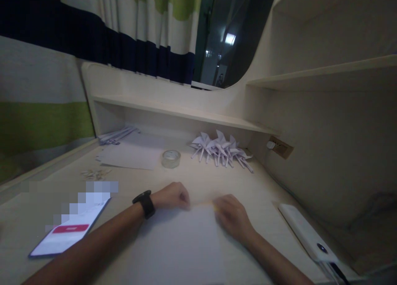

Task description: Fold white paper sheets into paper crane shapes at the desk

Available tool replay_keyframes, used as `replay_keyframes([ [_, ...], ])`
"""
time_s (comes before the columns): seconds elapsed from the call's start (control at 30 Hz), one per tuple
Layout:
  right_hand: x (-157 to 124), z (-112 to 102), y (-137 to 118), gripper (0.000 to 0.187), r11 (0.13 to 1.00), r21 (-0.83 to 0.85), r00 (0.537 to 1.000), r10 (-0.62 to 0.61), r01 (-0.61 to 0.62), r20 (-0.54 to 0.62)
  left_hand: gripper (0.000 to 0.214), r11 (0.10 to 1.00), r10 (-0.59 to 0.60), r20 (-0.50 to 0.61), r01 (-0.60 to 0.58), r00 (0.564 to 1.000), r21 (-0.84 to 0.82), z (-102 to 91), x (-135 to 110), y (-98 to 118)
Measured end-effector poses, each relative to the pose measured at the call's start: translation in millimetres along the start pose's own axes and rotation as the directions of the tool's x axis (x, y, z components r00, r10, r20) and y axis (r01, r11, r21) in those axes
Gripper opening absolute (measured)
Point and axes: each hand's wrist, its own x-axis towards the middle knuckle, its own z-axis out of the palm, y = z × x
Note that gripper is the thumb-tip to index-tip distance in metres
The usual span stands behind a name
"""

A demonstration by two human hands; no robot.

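Observation:
A white sheet of paper (180,248) lies on the desk in front of me. At its far left edge is my left hand (173,195), a dark watch (145,203) on its wrist. The fingers are curled closed, and what they pinch, if anything, is hidden. My right hand (232,217) is by the sheet's far right corner, fingers closed and smeared by motion. A small yellowish spot shows at its fingertips, too blurred to name. Between the hands runs a faint, thin orange-brown streak along the paper's far edge.
Folded paper pinwheels (220,148) lie in a heap at the back. A clear tape roll (170,158), spare paper sheets (133,150) and small scattered bits (94,174) are farther left. A lit phone (71,227) lies left, a white power bank (305,231) with cables right.

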Motion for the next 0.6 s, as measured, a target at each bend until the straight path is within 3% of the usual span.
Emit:
replay_keyframes([
  [0.1, -2.2, 2.7, -0.6, 0.022, 0.999, 0.015, 0.998, 0.044, -0.045, 0.049, 0.022, 0.993, 0.037, -0.083, -0.027, 0.996, 0.115, 7.7, -14.9, 4.4],
  [0.23, -3.0, 1.8, -2.6, 0.021, 0.997, 0.021, 0.995, 0.075, -0.076, 0.064, 0.036, 0.902, 0.115, -0.324, 0.037, 0.939, 0.429, 28.4, -53.4, 9.6],
  [0.4, -4.0, 1.1, -2.8, 0.021, 0.997, 0.034, 0.994, 0.070, -0.073, 0.084, 0.053, 0.820, 0.057, -0.324, 0.141, 0.944, 0.554, 54.0, -91.9, 5.1],
  [0.6, -5.4, -1.4, -3.5, 0.024, 0.998, 0.035, 0.991, 0.039, -0.044, 0.128, 0.058, 0.824, 0.024, -0.308, 0.155, 0.951, 0.544, 56.9, -95.9, 1.4],
])
